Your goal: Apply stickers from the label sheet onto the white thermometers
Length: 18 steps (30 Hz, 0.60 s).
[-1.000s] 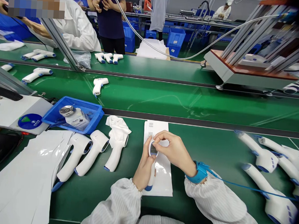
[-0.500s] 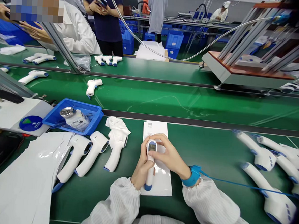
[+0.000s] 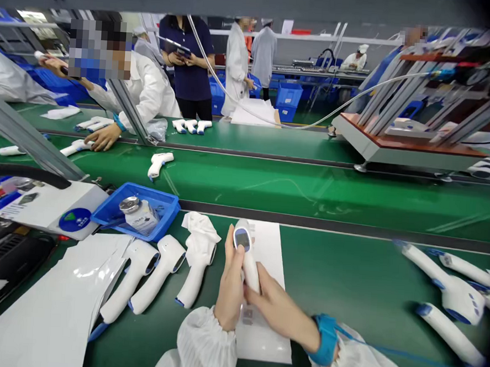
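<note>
Between my two hands is a white handheld infrared thermometer (image 3: 251,270) with a small grey screen facing up at me. My left hand (image 3: 230,288) is closed along its left side, thumb lying just below the screen. Lower down, the fingers of my right hand (image 3: 277,304) wrap the handle and hide its end. Under the hands lies a white sheet (image 3: 264,342) on the green table. To the left, a thermometer (image 3: 193,280) has a crumpled white cloth (image 3: 200,230) draped over its head, and two bare thermometers (image 3: 158,275) lie beside it.
A blue tray (image 3: 165,223) with a metal-capped bottle (image 3: 141,213) stands at left, near white papers (image 3: 51,293). Several thermometers (image 3: 450,284) lie at right. Beyond runs a green belt (image 3: 269,188) with a thermometer (image 3: 160,164); a co-worker's hand (image 3: 104,138) touches another. A blue wristband (image 3: 324,339) trails a cord.
My right hand has moved from the thermometer's screen end down to its handle. The thermometer now tilts, its head toward the left. My view has lifted, and a co-worker's hand has come onto the belt.
</note>
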Each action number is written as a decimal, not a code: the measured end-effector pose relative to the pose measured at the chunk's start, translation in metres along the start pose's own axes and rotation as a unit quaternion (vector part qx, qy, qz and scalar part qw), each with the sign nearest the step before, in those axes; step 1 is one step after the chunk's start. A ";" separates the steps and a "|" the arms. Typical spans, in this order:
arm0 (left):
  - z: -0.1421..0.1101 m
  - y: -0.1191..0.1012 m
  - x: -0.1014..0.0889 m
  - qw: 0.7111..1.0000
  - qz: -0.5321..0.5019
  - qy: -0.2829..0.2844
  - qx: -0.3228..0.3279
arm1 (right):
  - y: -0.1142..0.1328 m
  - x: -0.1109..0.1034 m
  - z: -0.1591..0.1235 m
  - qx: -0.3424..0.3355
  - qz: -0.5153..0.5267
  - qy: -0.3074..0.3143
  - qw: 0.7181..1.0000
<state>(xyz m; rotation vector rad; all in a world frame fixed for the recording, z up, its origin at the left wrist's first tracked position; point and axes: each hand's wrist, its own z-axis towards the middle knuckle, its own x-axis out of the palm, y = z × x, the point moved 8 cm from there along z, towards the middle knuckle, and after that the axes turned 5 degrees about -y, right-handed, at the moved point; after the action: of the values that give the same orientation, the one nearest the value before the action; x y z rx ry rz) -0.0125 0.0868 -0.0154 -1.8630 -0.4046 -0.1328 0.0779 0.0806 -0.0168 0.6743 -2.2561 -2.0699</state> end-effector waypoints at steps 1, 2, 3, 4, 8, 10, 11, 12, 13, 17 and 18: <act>0.003 -0.001 0.001 1.000 0.002 0.007 -0.010 | 0.001 -0.008 0.018 -0.006 -0.051 -0.016 0.999; 0.005 -0.001 0.002 1.000 0.011 0.013 -0.020 | 0.003 -0.021 0.041 -0.013 -0.102 -0.052 0.993; 0.006 0.000 0.003 0.999 0.028 0.022 -0.030 | 0.004 -0.036 0.067 -0.008 -0.172 -0.088 0.981; 0.006 0.002 0.004 0.997 0.050 0.036 -0.038 | 0.007 -0.051 0.094 -0.006 -0.200 -0.121 0.972; 0.001 0.011 0.000 0.990 0.116 0.076 -0.027 | 0.013 -0.105 0.151 -0.013 -0.269 -0.203 0.942; 0.004 0.014 -0.014 0.993 0.108 0.042 -0.018 | 0.005 -0.130 0.133 -0.010 -0.301 -0.235 0.924; 0.007 0.015 -0.021 0.995 0.094 0.029 -0.014 | -0.001 -0.142 0.113 -0.006 -0.316 -0.255 0.914; 0.010 0.017 -0.028 0.996 0.082 0.019 -0.016 | -0.009 -0.155 0.085 0.004 -0.331 -0.282 0.900; 0.014 0.019 -0.032 0.997 0.076 0.015 -0.021 | -0.018 -0.169 0.052 0.020 -0.345 -0.314 0.884; 0.020 0.022 -0.032 0.996 0.071 0.033 -0.032 | -0.059 -0.229 -0.113 0.146 -0.384 -0.492 0.768; 0.019 0.022 -0.029 0.996 0.071 0.041 -0.030 | -0.070 -0.244 -0.161 0.214 -0.391 -0.557 0.700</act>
<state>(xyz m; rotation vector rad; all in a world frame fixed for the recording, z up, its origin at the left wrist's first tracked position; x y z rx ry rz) -0.0346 0.0928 -0.0495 -1.9325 -0.2124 -0.1243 0.3672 0.0021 0.0053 0.4286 -3.7201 -2.8418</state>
